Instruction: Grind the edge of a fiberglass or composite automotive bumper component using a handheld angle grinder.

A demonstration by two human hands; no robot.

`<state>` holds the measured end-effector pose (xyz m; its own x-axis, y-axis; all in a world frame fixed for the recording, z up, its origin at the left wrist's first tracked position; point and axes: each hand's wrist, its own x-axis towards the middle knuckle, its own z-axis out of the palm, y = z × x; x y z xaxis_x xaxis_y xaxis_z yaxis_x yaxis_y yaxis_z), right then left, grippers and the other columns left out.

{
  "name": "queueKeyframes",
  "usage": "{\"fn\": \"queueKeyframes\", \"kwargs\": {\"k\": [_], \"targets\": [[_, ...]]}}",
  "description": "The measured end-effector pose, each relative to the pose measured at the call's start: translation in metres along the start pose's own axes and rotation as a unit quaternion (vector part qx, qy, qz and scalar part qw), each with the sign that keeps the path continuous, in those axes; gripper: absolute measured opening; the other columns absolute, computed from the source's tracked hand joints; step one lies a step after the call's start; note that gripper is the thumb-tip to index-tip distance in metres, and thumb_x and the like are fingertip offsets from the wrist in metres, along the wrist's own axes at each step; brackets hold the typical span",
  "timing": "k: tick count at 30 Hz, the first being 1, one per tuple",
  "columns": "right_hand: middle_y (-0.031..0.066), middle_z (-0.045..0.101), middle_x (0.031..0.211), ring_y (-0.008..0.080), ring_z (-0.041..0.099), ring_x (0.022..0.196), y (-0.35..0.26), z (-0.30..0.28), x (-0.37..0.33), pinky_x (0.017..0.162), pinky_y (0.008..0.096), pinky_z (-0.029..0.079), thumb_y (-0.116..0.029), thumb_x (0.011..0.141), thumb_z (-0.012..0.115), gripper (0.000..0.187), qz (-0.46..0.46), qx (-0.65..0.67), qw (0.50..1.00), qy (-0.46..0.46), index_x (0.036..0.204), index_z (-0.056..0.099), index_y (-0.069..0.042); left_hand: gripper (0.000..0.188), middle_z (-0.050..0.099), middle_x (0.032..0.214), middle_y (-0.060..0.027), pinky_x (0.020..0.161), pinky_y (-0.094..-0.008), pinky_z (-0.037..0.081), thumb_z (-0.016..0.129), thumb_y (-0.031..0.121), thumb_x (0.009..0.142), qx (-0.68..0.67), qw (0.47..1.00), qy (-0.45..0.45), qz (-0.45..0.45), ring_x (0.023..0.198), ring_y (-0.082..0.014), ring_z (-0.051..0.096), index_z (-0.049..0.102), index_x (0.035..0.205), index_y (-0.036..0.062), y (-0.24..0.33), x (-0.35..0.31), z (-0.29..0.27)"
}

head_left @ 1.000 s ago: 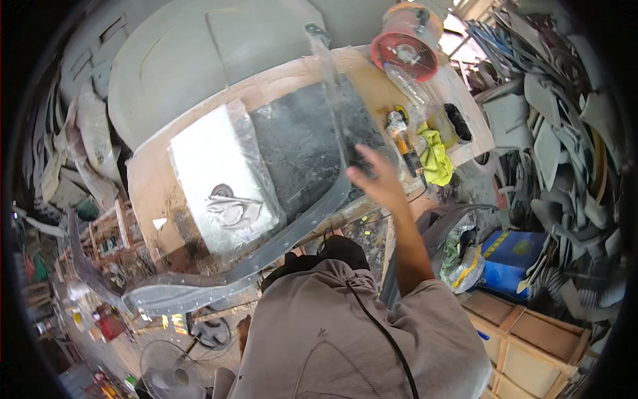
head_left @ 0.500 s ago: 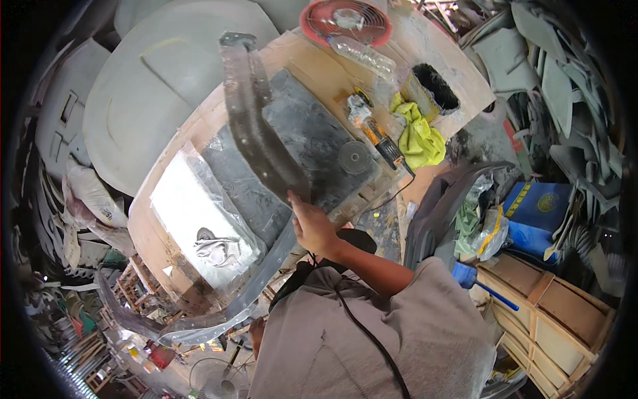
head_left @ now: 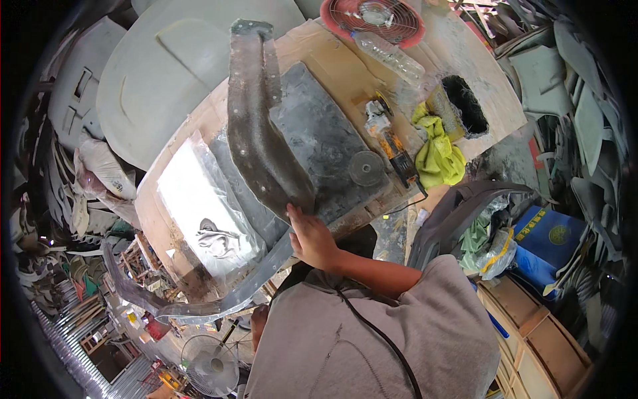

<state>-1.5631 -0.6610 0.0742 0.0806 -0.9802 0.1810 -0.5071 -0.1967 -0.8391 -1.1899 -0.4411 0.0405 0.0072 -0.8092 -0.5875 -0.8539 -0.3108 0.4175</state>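
A long, bent brown panel (head_left: 256,133) with small holes along its edges lies over a dark grey slab (head_left: 312,113) on the cardboard-covered bench. At the panel's near end, my right hand (head_left: 314,241) rests with fingers stretched against its edge. Low in the picture, my left hand (head_left: 259,320) hangs below the bench beside my shirt, mostly hidden; its fingers cannot be made out. A grey curved strip (head_left: 229,302) runs along the bench's front left edge. Right of the panel are a round dark disc (head_left: 366,169) and an orange-and-black angle grinder (head_left: 393,147).
A yellow cloth (head_left: 440,159), a cut-open container (head_left: 463,106), a clear bottle (head_left: 392,58) and a red fan (head_left: 373,16) are on the bench's right part. Plastic-wrapped white sheet (head_left: 199,193) lies left. A standing fan (head_left: 211,364) is below; a blue box (head_left: 550,236) stands right.
My view has shifted, so the bench things sit further right and more of the standing fan shows. My right hand is still at the panel's near end.
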Motion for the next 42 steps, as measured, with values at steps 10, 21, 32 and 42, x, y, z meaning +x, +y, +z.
{"fn": "queueKeyframes", "kwargs": {"k": [10,21,32,42], "targets": [[0.0344,0.053,0.123,0.0429,0.058,0.101,0.001,-0.003,0.001,0.092,0.0469,0.043,-0.013,0.084,0.057,0.071,-0.006,0.008,1.000,-0.009,0.144,0.025,0.007,0.025,0.066,0.095,-0.0152,0.070,-0.0375,0.052,0.050,0.019,0.093,-0.151,0.968,-0.011,-0.202,0.085,-0.0322,0.065,0.060,0.110,0.0044,-0.008,-0.021,0.026],[0.0352,0.053,0.123,0.0438,0.058,0.103,0.004,-0.004,0.000,0.094,0.0463,0.043,-0.014,0.084,0.058,0.074,-0.011,0.027,0.999,-0.014,0.146,0.023,0.006,0.024,0.066,0.096,-0.0143,0.070,-0.0372,0.052,0.050,0.020,0.093,-0.178,0.959,0.000,-0.222,0.084,-0.0309,0.065,0.061,0.110,0.0052,0.000,-0.029,0.036],[0.0348,0.053,0.122,0.0430,0.057,0.105,0.003,-0.002,-0.002,0.095,0.0455,0.043,-0.013,0.083,0.060,0.074,-0.004,0.051,0.999,-0.014,0.145,0.024,0.005,0.024,0.066,0.097,-0.0135,0.069,-0.0370,0.052,0.050,0.021,0.094,-0.199,0.956,0.013,-0.214,0.084,-0.0296,0.065,0.061,0.109,0.0061,-0.032,-0.037,0.063],[0.0209,0.067,0.102,0.0319,0.067,0.095,-0.034,-0.061,0.045,0.083,0.0403,0.051,-0.036,0.078,0.075,0.070,0.130,0.089,0.984,-0.084,0.131,0.049,0.001,0.033,0.066,0.105,-0.0097,0.073,-0.0356,0.051,0.049,0.030,0.096,-0.528,0.781,0.124,-0.310,0.090,-0.0197,0.065,0.056,0.119,0.0070,-0.059,-0.061,0.081]]}}
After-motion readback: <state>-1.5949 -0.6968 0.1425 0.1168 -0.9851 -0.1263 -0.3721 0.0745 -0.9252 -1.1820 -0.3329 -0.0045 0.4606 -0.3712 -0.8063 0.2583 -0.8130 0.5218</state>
